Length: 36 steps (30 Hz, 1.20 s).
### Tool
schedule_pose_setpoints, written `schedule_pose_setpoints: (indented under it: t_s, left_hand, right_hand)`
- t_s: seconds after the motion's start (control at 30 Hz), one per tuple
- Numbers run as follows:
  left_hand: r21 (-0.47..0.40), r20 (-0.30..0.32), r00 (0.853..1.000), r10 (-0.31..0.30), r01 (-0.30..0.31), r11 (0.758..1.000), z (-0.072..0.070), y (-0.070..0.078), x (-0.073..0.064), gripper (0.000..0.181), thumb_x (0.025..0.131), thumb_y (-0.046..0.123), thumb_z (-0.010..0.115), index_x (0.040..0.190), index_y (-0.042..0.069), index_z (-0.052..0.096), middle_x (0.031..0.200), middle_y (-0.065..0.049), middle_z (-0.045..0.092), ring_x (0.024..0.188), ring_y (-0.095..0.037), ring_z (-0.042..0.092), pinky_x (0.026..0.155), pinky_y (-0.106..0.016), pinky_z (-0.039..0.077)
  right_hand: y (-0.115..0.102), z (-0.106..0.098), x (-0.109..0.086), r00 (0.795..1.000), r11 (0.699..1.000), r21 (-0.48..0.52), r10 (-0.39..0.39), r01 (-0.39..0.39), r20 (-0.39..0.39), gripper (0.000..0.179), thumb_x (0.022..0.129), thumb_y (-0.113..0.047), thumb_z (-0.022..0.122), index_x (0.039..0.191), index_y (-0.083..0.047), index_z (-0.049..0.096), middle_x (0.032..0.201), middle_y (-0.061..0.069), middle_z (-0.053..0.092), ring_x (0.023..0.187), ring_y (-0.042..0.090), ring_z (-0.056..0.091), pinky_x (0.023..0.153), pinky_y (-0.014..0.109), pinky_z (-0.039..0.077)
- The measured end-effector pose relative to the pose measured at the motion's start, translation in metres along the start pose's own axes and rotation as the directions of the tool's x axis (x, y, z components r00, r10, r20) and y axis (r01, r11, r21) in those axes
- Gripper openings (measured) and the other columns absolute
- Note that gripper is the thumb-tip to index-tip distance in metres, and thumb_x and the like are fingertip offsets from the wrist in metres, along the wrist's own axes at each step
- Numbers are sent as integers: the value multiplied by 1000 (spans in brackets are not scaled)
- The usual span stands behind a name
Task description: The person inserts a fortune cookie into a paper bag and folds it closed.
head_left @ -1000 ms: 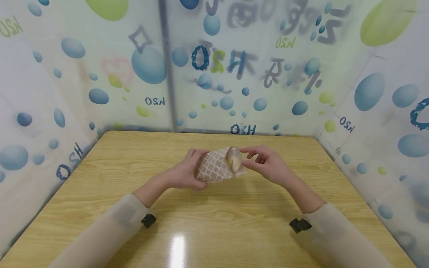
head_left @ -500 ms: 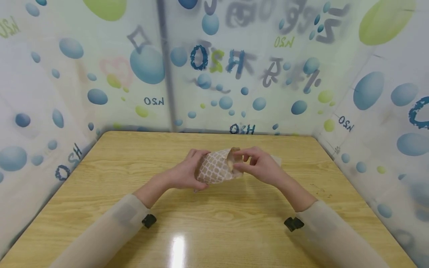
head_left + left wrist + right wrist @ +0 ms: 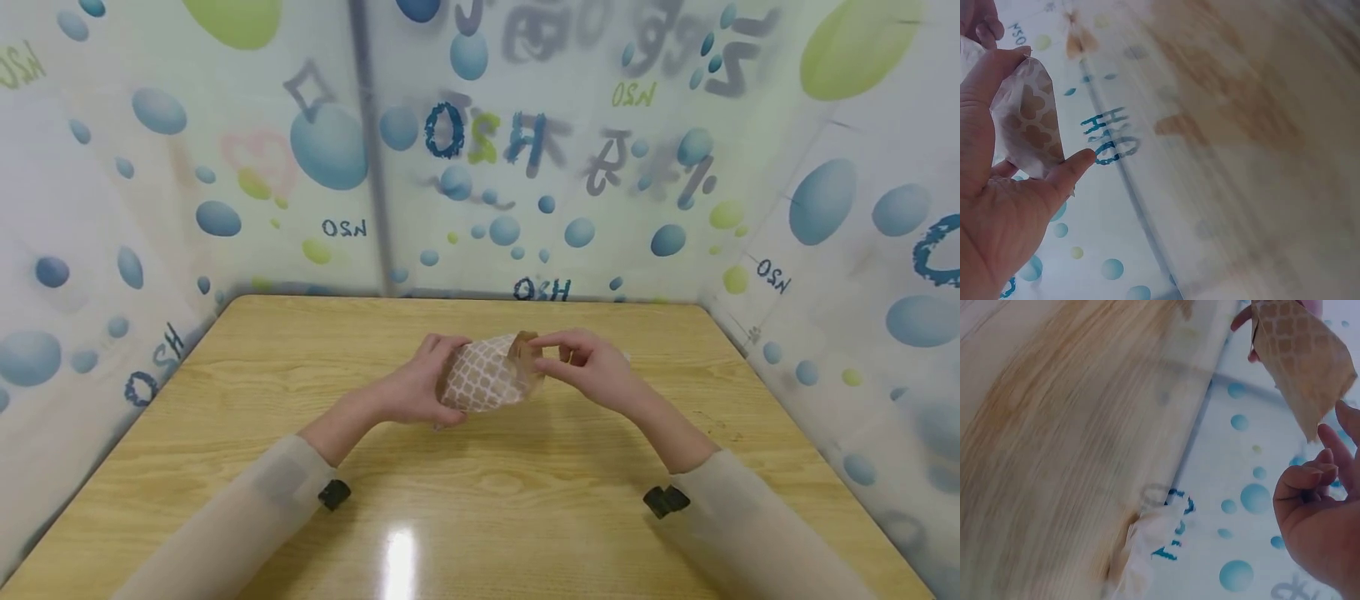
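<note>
A brown paper bag (image 3: pixel 483 375) with a white lattice pattern is tilted above the table, its mouth toward the right. My left hand (image 3: pixel 416 385) grips its left end, thumb below and fingers over the top; in the left wrist view the bag (image 3: pixel 1035 115) sits between thumb and fingers. At the mouth, a plain brown flap shows, and my right hand (image 3: pixel 600 371) pinches the edge there with thumb and index finger. The right wrist view has these fingertips right at a corner of the bag (image 3: pixel 1304 353). The bag's inside is hidden.
The wood-grain table (image 3: pixel 480 483) stretches around both hands. A crumpled whitish piece (image 3: pixel 1138 553) lies on it, mostly hidden behind the right hand in the head view. Patterned curtain-like walls (image 3: pixel 480 208) close off the back and both sides.
My right hand moved left to the bag's mouth, then slightly back right. The pale, shiny thing seen at the mouth earlier is out of sight; a brown flap shows there. The left hand stayed put.
</note>
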<state>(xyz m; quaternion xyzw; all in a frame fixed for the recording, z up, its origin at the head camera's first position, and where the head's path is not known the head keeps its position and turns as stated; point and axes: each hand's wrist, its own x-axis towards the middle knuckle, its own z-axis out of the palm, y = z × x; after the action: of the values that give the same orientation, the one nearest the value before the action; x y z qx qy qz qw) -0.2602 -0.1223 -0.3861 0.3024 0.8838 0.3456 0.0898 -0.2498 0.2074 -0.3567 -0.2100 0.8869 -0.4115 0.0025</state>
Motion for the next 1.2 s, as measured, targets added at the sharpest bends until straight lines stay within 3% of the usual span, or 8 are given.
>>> schedule_pose_setpoints:
  t_s: [0.13,0.27,0.4,0.53,0.8,0.9,1.03,1.2]
  left_hand:
    - [6,-2,1000,-1,1,1000,-2,-2,-2,112,81,24,95,168,14,25,158,-23,31,144,-40,41,122,-65,43]
    - [9,-7,1000,6,-6,1000,-3,-4,-3,111,81,24,95,167,14,25,157,-23,31,144,-40,41,122,-65,43]
    - [-2,-9,1000,3,-3,1000,-3,-4,-3,110,81,23,94,167,14,26,157,-23,31,144,-40,41,122,-65,43]
    - [-9,-5,1000,4,-4,1000,-2,-4,-3,110,81,23,94,167,13,26,156,-23,31,143,-40,41,122,-64,44]
    - [-7,-9,1000,-4,3,1000,-3,-4,-4,111,81,24,95,167,14,25,157,-23,31,144,-40,42,121,-65,44]
    - [-6,-8,1000,-2,2,1000,-3,-5,-4,111,81,24,95,168,14,25,158,-23,31,144,-40,42,121,-64,45]
    - [-5,-7,1000,-2,2,1000,-2,-4,-4,111,81,24,94,168,14,25,158,-23,31,144,-40,43,122,-65,45]
    - [-7,-9,1000,-1,1,1000,-3,-3,-4,110,81,23,93,167,14,26,157,-23,31,144,-40,43,121,-65,44]
  right_hand:
    - [17,-18,-5,998,995,95,40,-35,-55,34,108,-36,72,138,-23,76,82,3,55,62,17,43,55,32,41]
    - [40,-39,-6,988,988,127,104,-90,-110,39,108,-43,71,139,-21,76,87,4,58,64,19,45,56,34,44]
    - [69,-55,-7,977,985,68,168,-160,-133,44,109,-42,69,143,-14,73,109,8,68,85,25,56,67,35,52]
    - [92,-64,-9,963,966,11,256,-256,-78,46,109,-36,69,144,-6,70,125,17,69,102,31,58,74,33,54]
    - [107,-67,-4,940,939,-48,341,-340,25,50,108,-40,70,146,-7,63,163,35,41,147,51,41,101,51,54]
    - [110,-64,-2,926,929,-46,371,-368,74,50,109,-37,69,148,-8,57,157,35,45,136,48,51,100,50,53]
    - [114,-61,-2,910,918,-24,395,-396,124,50,110,-33,68,149,-8,51,132,25,63,98,29,62,80,36,53]
    - [116,-64,-6,921,930,-65,366,-361,134,51,109,-33,70,149,-6,57,124,20,67,90,23,61,74,33,53]
